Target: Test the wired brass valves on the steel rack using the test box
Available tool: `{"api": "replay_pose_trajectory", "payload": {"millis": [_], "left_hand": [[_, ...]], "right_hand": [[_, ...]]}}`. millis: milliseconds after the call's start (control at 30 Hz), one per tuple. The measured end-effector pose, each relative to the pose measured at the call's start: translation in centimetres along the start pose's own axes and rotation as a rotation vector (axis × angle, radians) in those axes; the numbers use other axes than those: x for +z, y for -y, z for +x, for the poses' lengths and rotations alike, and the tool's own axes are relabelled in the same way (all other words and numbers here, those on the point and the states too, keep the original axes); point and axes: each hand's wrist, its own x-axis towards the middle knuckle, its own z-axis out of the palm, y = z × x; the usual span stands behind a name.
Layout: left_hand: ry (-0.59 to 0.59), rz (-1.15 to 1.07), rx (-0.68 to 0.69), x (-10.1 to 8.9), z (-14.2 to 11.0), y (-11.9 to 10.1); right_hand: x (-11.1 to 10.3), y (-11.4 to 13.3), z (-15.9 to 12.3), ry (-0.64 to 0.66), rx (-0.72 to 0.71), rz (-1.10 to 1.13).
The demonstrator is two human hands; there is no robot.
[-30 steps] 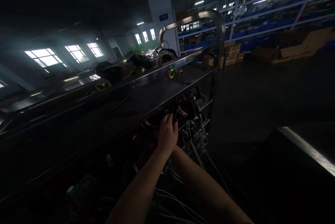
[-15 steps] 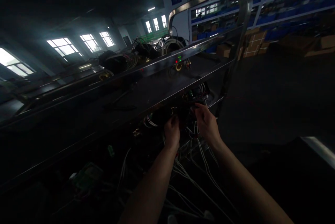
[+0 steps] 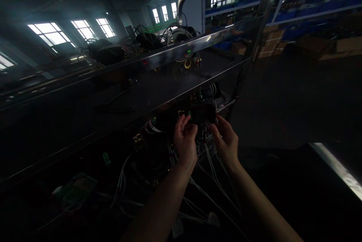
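Note:
A dark rectangular case (image 3: 204,114) with a green part at its left end sits on the lower level of a metal cart. My left hand (image 3: 185,138) is at the case's lower left, palm turned up, its fingers apart and nothing visible in them. At the right end of the case, the thumb and fingers of my right hand (image 3: 225,140) close around its lower corner. White cables (image 3: 210,162) hang below, between and past my wrists. Deep shadow hides the contact between fingertips and case.
The cart's steel rail (image 3: 209,41) runs above my hands, with coiled cables (image 3: 181,35) behind it. Lower left lie a green circuit board (image 3: 80,189) and a brass-coloured part (image 3: 138,141). Cardboard boxes (image 3: 272,42) and shelving with blue bins (image 3: 308,10) stand at the right.
My left hand has gone from closed fingers to spread ones and turned its palm up. My right hand has shifted slightly lower. The whole view has moved a little.

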Motion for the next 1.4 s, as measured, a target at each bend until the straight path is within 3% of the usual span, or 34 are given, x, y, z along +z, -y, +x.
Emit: {"api": "replay_pose_trajectory", "payload": {"millis": [133,200,300,367,433,500,600,667,733,833,933,1133,1400], "left_hand": [[-0.081,0.106,0.055,-0.7,-1.0,0.3],[-0.124,0.141,0.013,-1.7,-1.9,0.8],[-0.150,0.086,-0.204,-3.0,-3.4,2.1],[-0.178,0.016,-0.425,-3.5,-3.9,2.9],[-0.180,-0.093,-0.641,-3.6,-3.7,3.5],[-0.136,-0.230,-0.745,-3.5,-3.2,3.6],[-0.109,-0.338,-0.605,-3.5,-2.6,3.0],[-0.109,-0.330,-0.452,-3.5,-2.5,2.2],[-0.071,-0.293,-0.318,-3.5,-2.3,1.5],[-0.010,-0.169,-0.171,-3.1,-1.4,0.8],[0.078,0.015,-0.058,-2.8,0.3,0.5],[0.283,0.341,0.146,-2.4,3.3,0.0],[0.304,0.401,0.190,-1.6,3.6,-0.8]], "right_hand": [[0.2,-0.4,-0.3,0.027,0.008,0.010],[0.1,-0.6,-0.4,0.046,-0.016,-0.018],[-0.5,-0.7,-0.4,0.106,-0.129,-0.134],[-1.0,-0.8,-0.2,0.193,-0.246,-0.261],[-1.3,-0.9,-0.1,0.269,-0.347,-0.358],[-1.6,-0.7,-0.1,0.295,-0.400,-0.401],[-1.7,0.4,-0.7,0.145,-0.478,-0.435],[-1.8,1.5,-0.9,-0.044,-0.596,-0.459],[-1.8,2.5,-0.7,-0.119,-0.720,-0.493],[-1.6,3.1,0.4,0.072,-0.778,-0.579],[-1.5,2.4,1.4,0.191,-0.702,-0.639],[-1.6,1.2,1.5,0.072,-0.538,-0.591],[-1.5,1.1,1.5,0.060,-0.468,-0.516]]}}
